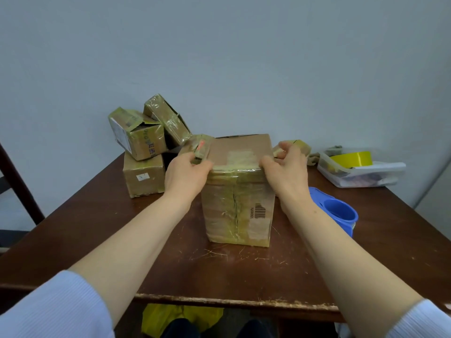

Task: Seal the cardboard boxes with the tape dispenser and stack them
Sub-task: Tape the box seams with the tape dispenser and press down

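The desk [122,252] carries everything. Mid-desk stands the big box [239,211], its top unsealed and its side flaps sticking out. Toward the far left corner, three smaller boxes [144,179] sit in a tilted heap, some ends gaping, so it's hardly a stack. At the far right corner is a tray [341,178] with a yellow roll [353,158]. The blue dispenser [339,212] lies just right of the big box, unheld. The left hand [188,174] curls round the left flap [199,147], and the right hand [285,167] pinches the right flap [295,145]. I'd judge the taping and stacking are all ahead.
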A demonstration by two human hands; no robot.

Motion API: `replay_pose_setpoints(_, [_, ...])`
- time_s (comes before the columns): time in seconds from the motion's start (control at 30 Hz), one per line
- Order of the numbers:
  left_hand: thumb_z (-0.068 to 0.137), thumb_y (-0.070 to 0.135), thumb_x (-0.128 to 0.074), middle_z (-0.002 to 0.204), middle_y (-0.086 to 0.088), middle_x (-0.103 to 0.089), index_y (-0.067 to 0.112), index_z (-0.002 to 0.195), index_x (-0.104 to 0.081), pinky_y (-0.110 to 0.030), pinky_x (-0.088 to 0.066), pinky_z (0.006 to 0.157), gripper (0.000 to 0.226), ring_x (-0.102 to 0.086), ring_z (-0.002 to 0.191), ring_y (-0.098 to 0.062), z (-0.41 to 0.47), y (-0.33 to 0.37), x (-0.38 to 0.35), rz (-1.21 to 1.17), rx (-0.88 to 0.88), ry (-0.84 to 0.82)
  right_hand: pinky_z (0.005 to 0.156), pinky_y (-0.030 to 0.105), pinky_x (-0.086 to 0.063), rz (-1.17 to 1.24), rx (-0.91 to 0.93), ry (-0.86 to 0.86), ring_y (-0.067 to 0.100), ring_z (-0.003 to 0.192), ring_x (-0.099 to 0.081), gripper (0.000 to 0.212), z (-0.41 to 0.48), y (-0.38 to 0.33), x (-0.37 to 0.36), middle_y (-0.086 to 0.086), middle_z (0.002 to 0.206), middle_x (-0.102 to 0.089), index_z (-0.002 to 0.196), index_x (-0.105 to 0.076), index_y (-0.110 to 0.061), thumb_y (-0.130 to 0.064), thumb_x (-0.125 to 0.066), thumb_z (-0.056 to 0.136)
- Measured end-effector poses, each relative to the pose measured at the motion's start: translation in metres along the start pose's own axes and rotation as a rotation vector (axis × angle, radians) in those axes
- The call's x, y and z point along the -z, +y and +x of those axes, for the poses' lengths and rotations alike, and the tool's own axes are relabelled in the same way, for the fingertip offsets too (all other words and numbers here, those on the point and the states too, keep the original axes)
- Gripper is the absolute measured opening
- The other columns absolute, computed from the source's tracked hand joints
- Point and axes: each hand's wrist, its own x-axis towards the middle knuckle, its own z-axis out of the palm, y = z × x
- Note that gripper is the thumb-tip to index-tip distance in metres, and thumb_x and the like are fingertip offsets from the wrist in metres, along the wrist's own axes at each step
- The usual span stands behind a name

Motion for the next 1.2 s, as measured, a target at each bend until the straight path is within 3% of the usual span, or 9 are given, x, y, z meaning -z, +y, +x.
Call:
replay_pose_setpoints(0.2, [0.064,0.063,-0.074,0.131,0.004,-0.051,0.011,0.114,-0.065,-0.030,-0.044,0.089,0.073,-0.049,0.119,-0.017,0.005,0.009,-0.008,0.038,0.032,-0.152,0.094,0.040,-0.044,-0.177,-0.031,-0.129,0.027,0.119,-0.045,0.057,0.005,-0.008,-0.015,0.006,0.121,-0.054,0.116,-0.053,-0.011,-0.051,-0.064,0.076])
replay_pose_setpoints(0.4, [0.078,0.037,-0.075,0.073,0.012,-0.049,0.020,0.064,-0.044,-0.027,-0.039,0.076,0.038,-0.044,0.065,-0.001,0.010,0.004,-0.009,0.015,-0.002,-0.106,0.048,0.029,-0.029,-0.301,0.137,-0.072,0.022,0.059,-0.041,0.020,0.011,-0.006,0.000,0.002,0.060,-0.044,0.065,-0.046,-0.009,-0.016,-0.054,0.083])
replay_pose_setpoints(0.53, [0.091,0.031,-0.060,0.069,-0.004,-0.053,0.017,0.067,-0.055,-0.029,-0.038,0.062,0.028,-0.045,0.061,-0.014,0.009,0.000,-0.004,0.237,-0.160,-0.003,0.055,0.029,-0.021,-0.281,0.239,-0.066,0.020,0.060,-0.026,0.026,0.017,0.001,0.010,0.011,0.061,-0.029,0.057,-0.029,-0.011,-0.001,-0.044,0.076])
replay_pose_setpoints(0.7, [0.091,0.049,-0.053,0.053,-0.012,-0.047,0.001,0.063,-0.058,-0.032,-0.028,0.046,0.055,-0.041,0.049,-0.024,0.007,0.010,0.000,0.422,-0.259,-0.043,0.051,0.028,-0.029,-0.427,0.194,-0.159,0.022,0.055,-0.041,0.042,0.015,-0.013,0.008,0.004,0.054,-0.042,0.053,-0.040,-0.010,-0.033,-0.059,0.083])
replay_pose_setpoints(0.73, [0.085,0.059,-0.056,0.060,-0.012,-0.055,-0.012,0.090,-0.060,-0.030,-0.026,0.046,0.071,-0.046,0.050,-0.023,0.006,0.011,0.000,0.430,-0.240,-0.052,0.049,0.028,-0.031,-0.479,0.184,-0.172,0.021,0.056,-0.046,0.044,0.014,-0.017,0.006,0.001,0.055,-0.046,0.054,-0.043,-0.013,-0.042,-0.062,0.080])
replay_pose_setpoints(0.8, [0.080,0.063,-0.059,0.089,-0.012,-0.068,-0.003,0.072,-0.056,-0.028,-0.027,0.047,0.066,-0.049,0.051,-0.016,0.008,0.006,-0.001,0.429,-0.241,-0.039,0.047,0.028,-0.029,-0.515,0.193,-0.155,0.021,0.059,-0.047,0.043,0.015,-0.018,0.006,0.002,0.055,-0.046,0.056,-0.044,-0.011,-0.041,-0.064,0.080])
replay_pose_setpoints(0.97, [0.096,0.036,-0.050,0.049,0.003,-0.045,0.002,0.059,-0.060,-0.031,-0.028,0.054,0.051,-0.043,0.049,-0.014,0.012,-0.002,0.001,0.408,-0.298,0.013,0.056,0.033,-0.035,-0.240,0.259,-0.123,0.027,0.059,-0.036,0.030,0.023,0.007,0.019,0.016,0.059,-0.041,0.061,-0.047,0.002,-0.016,-0.052,0.086])
replay_pose_setpoints(1.07, [0.100,0.038,-0.042,0.055,0.001,-0.044,0.013,0.051,-0.045,-0.034,-0.033,0.060,0.055,-0.048,0.060,-0.024,0.013,-0.009,0.006,0.365,-0.337,-0.015,0.085,0.056,-0.050,0.054,0.135,-0.216,0.044,0.085,-0.058,0.049,0.022,0.020,0.028,0.030,0.092,-0.064,0.093,-0.061,0.011,-0.037,-0.056,0.090])
replay_pose_setpoints(1.2, [0.089,0.049,-0.055,0.126,0.005,-0.054,0.019,0.124,-0.063,-0.022,-0.041,0.093,0.047,-0.048,0.118,-0.009,-0.002,-0.016,0.004,0.152,-0.447,-0.021,0.101,0.021,-0.040,-0.023,0.304,-0.269,0.004,0.120,-0.048,0.060,0.003,0.019,0.036,-0.007,0.129,-0.054,0.114,-0.067,-0.031,-0.061,-0.067,0.062])
